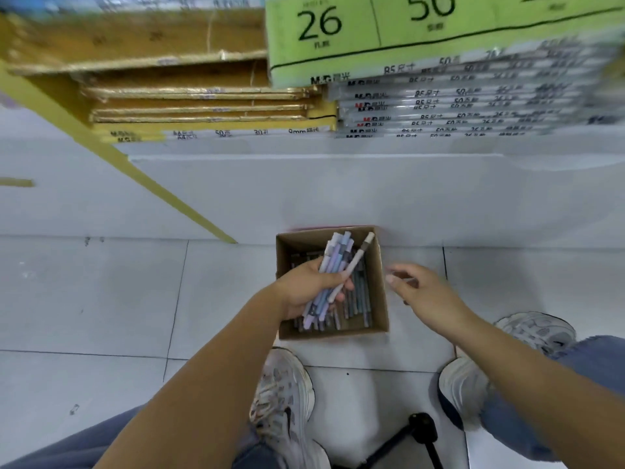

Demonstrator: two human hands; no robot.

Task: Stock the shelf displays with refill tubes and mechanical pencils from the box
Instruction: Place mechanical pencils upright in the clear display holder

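A small open cardboard box point(377, 265) stands on the tiled floor against the white shelf base, with several dark pencils lying in its bottom. Over the box, my left hand point(304, 287) grips a bundle of pastel mechanical pencils point(333, 265), purple, blue and white, their tips pointing up and away. One white pencil with a brown end point(358, 257) sticks out on the right of the bundle. My right hand point(422, 289) hovers just right of the box with fingers loosely spread and nothing in it.
Above, a low shelf holds stacked gold-edged paper packs point(203, 106), a green-labelled pack point(372, 35) and clear loose-leaf refill packs point(439, 106). A yellow shelf strut point(135, 170) runs diagonally. My two sneakers point(284, 401) and a black tripod leg point(419, 431) are on the floor near me.
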